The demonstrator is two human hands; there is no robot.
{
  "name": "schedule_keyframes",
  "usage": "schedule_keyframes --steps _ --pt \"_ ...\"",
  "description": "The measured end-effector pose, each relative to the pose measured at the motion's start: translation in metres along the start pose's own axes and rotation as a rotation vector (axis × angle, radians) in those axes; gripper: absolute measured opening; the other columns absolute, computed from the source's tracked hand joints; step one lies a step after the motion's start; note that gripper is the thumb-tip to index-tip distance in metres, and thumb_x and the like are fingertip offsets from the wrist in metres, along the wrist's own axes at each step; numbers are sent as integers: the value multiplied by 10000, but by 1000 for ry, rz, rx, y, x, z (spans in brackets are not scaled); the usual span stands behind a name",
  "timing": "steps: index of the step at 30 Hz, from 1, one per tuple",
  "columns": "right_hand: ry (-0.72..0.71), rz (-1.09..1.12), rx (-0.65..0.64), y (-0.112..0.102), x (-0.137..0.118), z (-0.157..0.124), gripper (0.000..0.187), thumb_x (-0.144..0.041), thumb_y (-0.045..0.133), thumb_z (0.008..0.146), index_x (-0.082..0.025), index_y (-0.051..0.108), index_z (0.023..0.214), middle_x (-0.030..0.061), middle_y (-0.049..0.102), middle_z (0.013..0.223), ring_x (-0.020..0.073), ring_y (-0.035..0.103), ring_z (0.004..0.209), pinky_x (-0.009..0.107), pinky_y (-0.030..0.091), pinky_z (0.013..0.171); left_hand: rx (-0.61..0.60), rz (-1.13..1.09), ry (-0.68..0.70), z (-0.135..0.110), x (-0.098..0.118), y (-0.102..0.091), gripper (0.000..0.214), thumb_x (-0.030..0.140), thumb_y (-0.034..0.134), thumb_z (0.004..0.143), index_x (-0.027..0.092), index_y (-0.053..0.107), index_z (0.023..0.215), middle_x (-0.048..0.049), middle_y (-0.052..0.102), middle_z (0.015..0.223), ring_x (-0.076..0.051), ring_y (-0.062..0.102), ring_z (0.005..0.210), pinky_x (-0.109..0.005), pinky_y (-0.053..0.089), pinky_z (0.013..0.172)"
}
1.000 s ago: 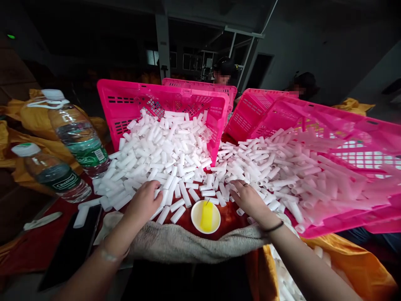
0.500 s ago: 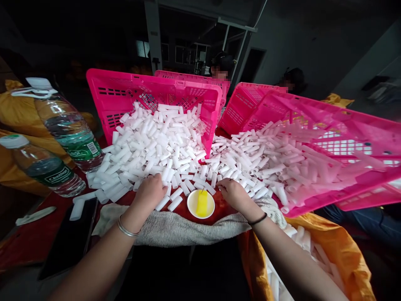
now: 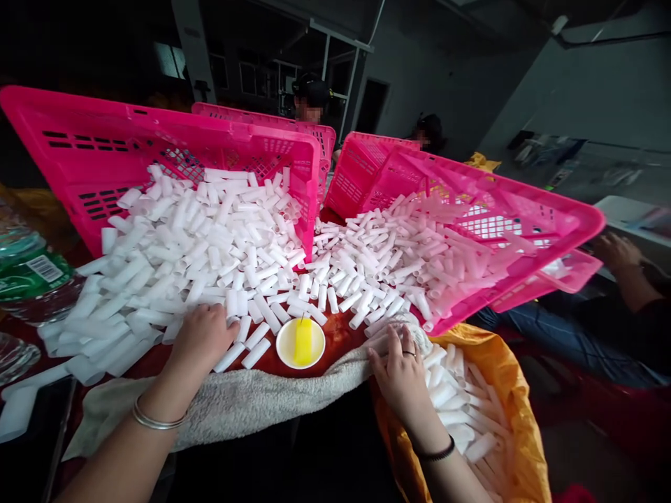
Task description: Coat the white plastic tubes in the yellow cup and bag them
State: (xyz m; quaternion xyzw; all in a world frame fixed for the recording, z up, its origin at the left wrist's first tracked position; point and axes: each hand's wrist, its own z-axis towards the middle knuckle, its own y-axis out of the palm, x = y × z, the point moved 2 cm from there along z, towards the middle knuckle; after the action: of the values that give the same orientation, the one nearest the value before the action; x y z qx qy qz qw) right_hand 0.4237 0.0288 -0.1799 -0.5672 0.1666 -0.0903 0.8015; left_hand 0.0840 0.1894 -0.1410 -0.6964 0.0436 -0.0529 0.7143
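My left hand (image 3: 203, 344) is curled at the front of a heap of short white plastic tubes (image 3: 204, 230). Its fingers are closed, and whatever they hold is hidden behind the knuckles. My right hand (image 3: 402, 370) lies on the grey towel (image 3: 272, 398) at the table's front edge, fingers apart and nothing visible in them. Between the hands stands a small white dish (image 3: 284, 349) with a yellow block (image 3: 302, 342) in it, a thin pin sticking up from the block. A few loose tubes lie beside the dish.
Tilted pink crates (image 3: 63, 133) spill tubes onto the red table. An orange sack (image 3: 524, 405) of tubes sits below my right hand. Water bottles (image 3: 31, 269) and a dark flat device (image 3: 49, 426) are at left. A co-worker's hand (image 3: 618, 251) shows at right; other people sit behind.
My right hand has moved from the tubes beside the dish down and right onto the towel near the sack, its fingers spreading. My left hand stays at the heap. The view has turned right.
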Motion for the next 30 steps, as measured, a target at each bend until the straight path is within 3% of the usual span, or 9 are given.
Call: schedule_keyframes --steps 6,10,15,19,23,25,27,30 --pt "-25 31 -29 14 15 6 618 -477 469 965 -44 466 1406 287 446 1478 390 413 1398 526 380 1117 -38 60 56 5 2 10 388 381 481 874 55 675 956 -230 679 957 -380 635 998 -436 479 879" --pt "-62 -116 -2 12 10 15 447 -416 501 960 -63 624 1204 275 599 1318 383 530 1287 513 407 1077 -63 51 76 7 3 14 333 342 488 856 86 692 916 -223 693 986 -382 640 980 -446 481 858" --pt "-185 -166 56 20 -1 36 296 -266 510 934 -44 665 1054 270 686 1155 361 590 1197 506 418 1041 -73 44 33 2 2 5 305 340 502 859 95 677 909 -208 693 964 -364 657 955 -419 494 816" --pt "-187 -130 117 29 -7 51 280 -281 530 929 -56 658 1039 276 666 1190 360 597 1162 500 418 1031 11 -1 4 -8 -3 -6 307 389 487 888 122 634 929 -173 704 919 -357 674 916 -415 506 788" --pt "-153 -80 141 27 -2 55 333 -403 565 937 -89 651 1006 249 669 1156 354 612 1071 481 461 953 183 -196 -15 -31 -9 -13 370 466 439 924 152 580 1060 -125 722 905 -329 699 823 -390 524 686" --pt "-148 -68 166 19 2 55 355 -435 562 943 -100 655 1015 241 656 1164 349 611 1024 473 478 894 303 -342 57 -49 -6 -15 389 497 445 933 169 563 1105 -121 726 986 -308 708 859 -372 544 699" --pt "-182 -62 156 10 4 59 284 -351 533 965 -110 662 1043 225 644 1168 325 613 990 446 482 863 387 -467 201 -71 4 -13 371 477 455 955 183 555 1159 -116 713 1082 -282 704 933 -350 563 750" --pt "-386 -52 -69 2 -1 75 258 -110 453 953 -136 663 1099 162 653 1101 249 639 940 354 483 844 393 -585 450 -102 31 0 288 325 431 994 210 542 1234 -96 684 1130 -234 682 1007 -316 570 829"
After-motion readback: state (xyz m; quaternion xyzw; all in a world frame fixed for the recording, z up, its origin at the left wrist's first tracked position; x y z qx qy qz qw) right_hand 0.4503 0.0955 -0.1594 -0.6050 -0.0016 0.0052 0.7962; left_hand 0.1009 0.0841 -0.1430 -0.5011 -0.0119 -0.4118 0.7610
